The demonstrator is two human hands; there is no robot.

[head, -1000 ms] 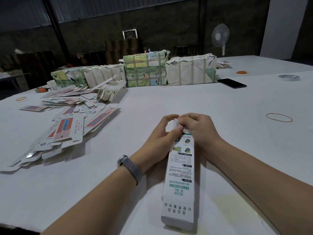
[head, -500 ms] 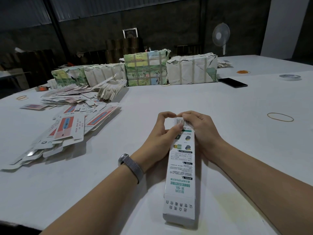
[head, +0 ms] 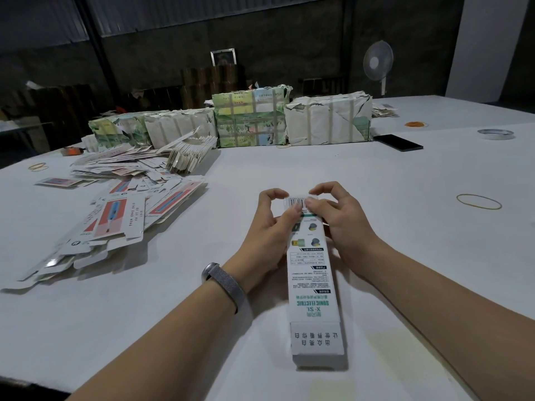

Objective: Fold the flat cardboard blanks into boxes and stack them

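Our long white printed cardboard box (head: 314,287) lies on the white table (head: 405,180), long axis from 6 to 12 o'clock. At its far end our left hand (head: 267,227) and right hand (head: 337,217) pinch the barcoded flap (head: 296,202); both are equally near.

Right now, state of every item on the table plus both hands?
toothbrush box: folded up, lying flat, far end flap being closed
left hand: pinching the far flap
right hand: pinching the far flap
flat blanks: unfolded, loose heap
wrapped bundles: taped, paper torn
phone: screen dark, lying flat
fan: motion cannot be told
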